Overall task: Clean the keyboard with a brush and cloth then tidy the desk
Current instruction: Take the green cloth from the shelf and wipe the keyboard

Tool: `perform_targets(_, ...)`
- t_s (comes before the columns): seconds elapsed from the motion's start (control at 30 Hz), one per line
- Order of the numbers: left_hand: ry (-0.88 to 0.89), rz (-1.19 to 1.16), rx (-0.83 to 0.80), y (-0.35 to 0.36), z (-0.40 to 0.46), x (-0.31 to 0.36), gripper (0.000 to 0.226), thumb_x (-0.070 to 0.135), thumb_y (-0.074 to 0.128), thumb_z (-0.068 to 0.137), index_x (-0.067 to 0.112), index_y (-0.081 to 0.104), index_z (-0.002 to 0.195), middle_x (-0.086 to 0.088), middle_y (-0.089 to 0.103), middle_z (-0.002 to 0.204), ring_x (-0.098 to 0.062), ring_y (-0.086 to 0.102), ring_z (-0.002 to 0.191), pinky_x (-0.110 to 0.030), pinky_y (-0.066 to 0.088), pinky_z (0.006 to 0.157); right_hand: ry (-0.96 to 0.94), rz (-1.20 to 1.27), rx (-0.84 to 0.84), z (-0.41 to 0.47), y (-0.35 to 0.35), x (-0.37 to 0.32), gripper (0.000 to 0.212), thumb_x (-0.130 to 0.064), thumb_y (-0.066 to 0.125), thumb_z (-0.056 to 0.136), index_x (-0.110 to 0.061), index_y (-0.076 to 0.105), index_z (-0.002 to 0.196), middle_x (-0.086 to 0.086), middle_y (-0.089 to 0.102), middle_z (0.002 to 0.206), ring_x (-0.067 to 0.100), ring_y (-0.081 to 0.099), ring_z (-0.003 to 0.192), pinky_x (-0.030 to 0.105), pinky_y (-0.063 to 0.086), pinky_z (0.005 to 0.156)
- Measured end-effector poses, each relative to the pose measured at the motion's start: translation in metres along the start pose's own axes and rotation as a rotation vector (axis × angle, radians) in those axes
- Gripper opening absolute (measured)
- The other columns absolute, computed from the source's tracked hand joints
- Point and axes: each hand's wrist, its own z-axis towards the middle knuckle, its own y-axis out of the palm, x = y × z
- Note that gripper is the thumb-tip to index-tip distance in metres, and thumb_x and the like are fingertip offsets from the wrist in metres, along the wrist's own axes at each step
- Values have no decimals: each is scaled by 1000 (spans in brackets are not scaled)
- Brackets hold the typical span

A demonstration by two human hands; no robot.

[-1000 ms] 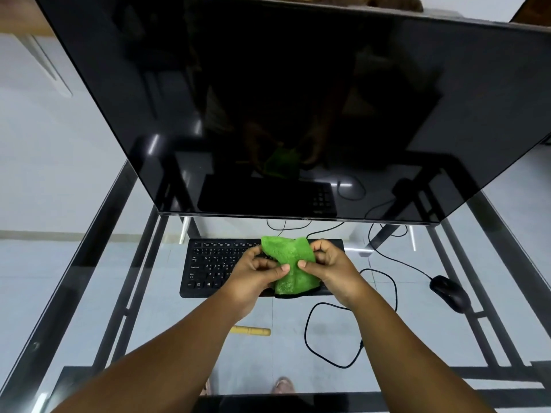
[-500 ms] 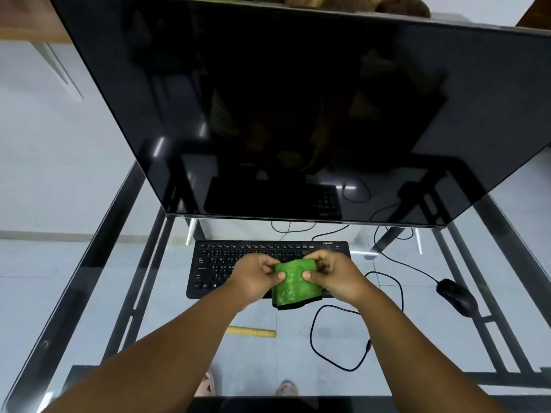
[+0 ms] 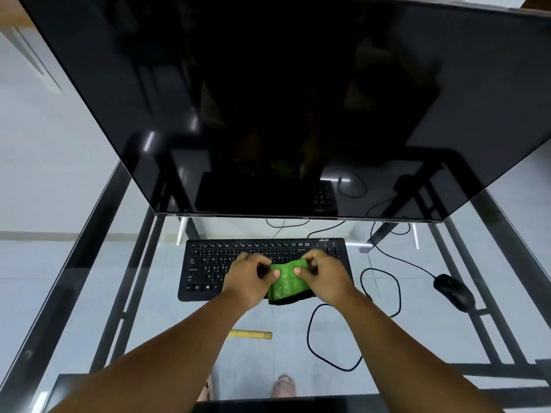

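Note:
A black keyboard (image 3: 226, 257) lies on the glass desk (image 3: 89, 293) below a big dark monitor. Over its right half both hands hold a folded green cloth (image 3: 285, 284) with a dark edge. My left hand (image 3: 249, 277) pinches the cloth's left upper corner with thumb and fingers. My right hand (image 3: 323, 275) pinches the right upper corner. The cloth hangs down over the keyboard's front edge and hides some keys. No brush is visible in either hand.
A large black monitor (image 3: 283, 99) leans over the back of the desk. A black mouse (image 3: 453, 292) sits at the right, its cable (image 3: 384, 281) looping near my right forearm. A yellow stick-like object (image 3: 252, 334) shows through the glass in front of the keyboard.
The cloth was spread taller a second ago; now it is folded smaller and held lower over the keyboard. Both hands have kept their grip and moved slightly toward me.

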Motion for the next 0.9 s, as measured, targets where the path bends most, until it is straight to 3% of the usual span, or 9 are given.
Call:
perform_targets(0.1, 39, 139, 62, -2, -2, -6, 47, 48, 57, 89, 32, 50, 133, 5, 47, 136, -21, 46, 125, -44, 40, 103, -124, -186, 100, 0, 7, 3, 40, -29, 68, 87, -25, 57, 125, -4, 56, 119, 14, 51, 110, 28, 46, 92)
perform_targets(0.2, 54, 242, 75, -8, -6, -16, 55, 43, 49, 95, 29, 33, 146, 8, 30, 155, -18, 29, 140, -46, 30, 110, -329, -276, 117, -5, 10, 2, 46, -23, 57, 92, -32, 50, 136, -8, 50, 133, 17, 45, 122, 36, 43, 102)
perform_targets(0.33, 32, 299, 68, -21, -11, -35, 63, 43, 43, 98, 26, 17, 153, 9, 11, 161, -13, 8, 149, -45, 18, 117, -458, -431, -87, -16, 12, 1, 58, -53, 37, 97, -53, 12, 149, -18, 19, 159, 14, 18, 146, 44, 27, 110)
perform_targets(0.47, 31, 366, 54, -28, -12, -50, 67, 44, 39, 98, 25, 8, 155, 9, 1, 162, -12, -2, 149, -41, 9, 119, -492, -607, -202, -19, 16, 7, 80, -82, 33, 84, -56, -11, 146, -20, -1, 162, 10, -1, 150, 46, 14, 115)
perform_targets(0.57, 49, 424, 37, -28, -12, -55, 71, 46, 37, 98, 25, 2, 155, 9, -4, 162, -12, -7, 149, -39, 4, 119, -509, -676, -124, -15, 23, 7, 82, -68, 45, 87, -51, -7, 149, -13, 20, 160, 17, 20, 147, 45, 25, 109)
perform_targets(0.67, 76, 481, 13, -29, -10, -60, 77, 54, 37, 96, 24, -3, 155, 9, -11, 161, -11, -12, 148, -38, 0, 119, -483, -672, -4, -12, 33, 4, 82, -48, 58, 87, -45, 8, 152, -5, 46, 137, 22, 44, 124, 44, 35, 97)
perform_targets(0.83, 80, 564, -34, -35, -4, -69, 110, 77, 46, 77, 23, -13, 153, 8, -19, 160, -11, -19, 146, -39, -5, 120, -223, -354, 239, 4, 39, -17, 66, -34, 66, 84, -33, 33, 140, 0, 50, 122, 24, 53, 109, 43, 44, 90)
perform_targets(0.9, 65, 581, -50, -38, -3, -72, 123, 82, 51, 67, 23, -16, 152, 8, -23, 159, -12, -21, 146, -41, -5, 120, -171, -274, 316, 16, 42, -29, 56, -38, 67, 85, -32, 37, 132, 1, 47, 121, 25, 56, 103, 45, 48, 88)
